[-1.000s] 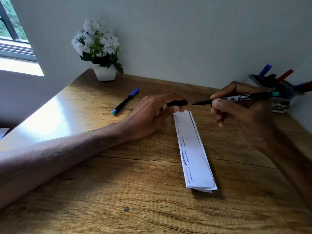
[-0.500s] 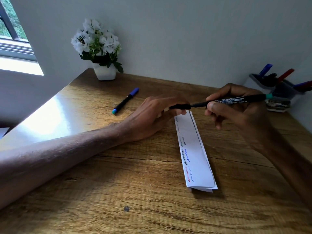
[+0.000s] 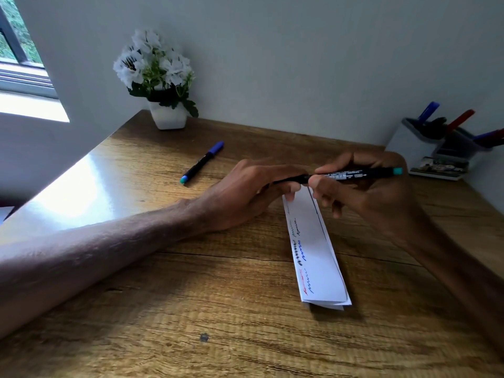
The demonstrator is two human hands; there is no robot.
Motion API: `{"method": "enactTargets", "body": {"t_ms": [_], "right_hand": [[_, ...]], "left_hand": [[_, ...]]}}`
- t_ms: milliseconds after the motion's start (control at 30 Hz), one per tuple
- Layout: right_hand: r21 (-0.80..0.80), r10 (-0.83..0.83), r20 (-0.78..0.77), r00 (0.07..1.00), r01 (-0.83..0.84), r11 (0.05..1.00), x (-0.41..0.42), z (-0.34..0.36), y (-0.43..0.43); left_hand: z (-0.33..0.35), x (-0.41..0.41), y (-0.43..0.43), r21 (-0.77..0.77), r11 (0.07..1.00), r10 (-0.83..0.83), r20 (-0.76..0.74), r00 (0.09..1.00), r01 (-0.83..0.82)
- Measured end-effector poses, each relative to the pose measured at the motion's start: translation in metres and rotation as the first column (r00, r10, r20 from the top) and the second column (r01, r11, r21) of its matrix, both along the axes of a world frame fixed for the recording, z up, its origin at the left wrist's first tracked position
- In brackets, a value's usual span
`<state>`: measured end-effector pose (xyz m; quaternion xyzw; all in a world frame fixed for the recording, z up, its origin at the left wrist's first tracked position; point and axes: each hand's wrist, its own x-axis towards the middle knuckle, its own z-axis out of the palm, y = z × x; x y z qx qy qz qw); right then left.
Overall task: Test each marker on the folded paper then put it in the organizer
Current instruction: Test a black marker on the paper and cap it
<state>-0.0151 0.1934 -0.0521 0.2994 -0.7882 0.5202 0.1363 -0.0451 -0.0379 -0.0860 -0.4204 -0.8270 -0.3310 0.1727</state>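
Note:
A black marker (image 3: 351,175) with a teal end lies level in my right hand (image 3: 365,192), just above the far end of the folded paper (image 3: 313,249). My left hand (image 3: 253,192) grips the marker's black cap (image 3: 289,180), which now sits on the tip, so the hands nearly touch. The white paper strip carries red, blue and black squiggles along its left edge. A second marker (image 3: 201,162), black with a blue cap, lies loose on the table to the left. The white organizer (image 3: 414,151) stands at the far right with several markers upright in it.
A white pot of white flowers (image 3: 163,85) stands at the back left against the wall. The wooden table (image 3: 218,309) has its left edge by a bright window. The wall runs close behind the organizer.
The two hands came together: the marker's bare tip moved left into the cap held by my left hand, closing the gap seen a second ago.

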Motion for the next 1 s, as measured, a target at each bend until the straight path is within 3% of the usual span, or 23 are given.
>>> {"method": "enactTargets", "body": {"t_ms": [167,400,500,600,733,933,1000], "right_hand": [[0.012,0.012,-0.044,0.999,-0.012,1.0,-0.004,-0.003,-0.003],[0.061,0.042,0.016,0.999,-0.043,0.997,-0.009,-0.002,0.006],[0.046,-0.009,0.039,0.999,0.007,0.999,-0.013,0.004,0.01],[-0.07,-0.098,0.017,0.995,0.099,0.993,-0.015,0.009,0.022],[0.015,-0.186,-0.048,0.981,0.187,0.982,-0.015,0.016,0.033],[0.214,-0.155,0.006,0.988,0.15,0.965,-0.014,0.039,0.06],[0.325,-0.186,-0.101,0.977,0.209,0.923,-0.012,0.039,0.062]], "left_hand": [[0.0,-0.001,-0.001,0.063,0.997,-0.049,-0.03,0.998,0.051],[-0.001,-0.001,0.003,0.002,0.999,-0.042,-0.023,0.999,0.042],[-0.001,-0.002,0.002,0.047,0.998,0.051,-0.005,0.999,-0.05],[0.001,-0.001,0.003,0.156,0.972,0.174,0.004,0.985,-0.173],[0.007,0.003,0.013,0.229,0.952,0.213,-0.014,0.977,-0.204],[0.026,0.002,0.024,0.284,0.942,0.207,-0.08,0.975,-0.177],[0.036,0.001,0.035,0.28,0.944,0.192,-0.046,0.98,-0.171]]}}
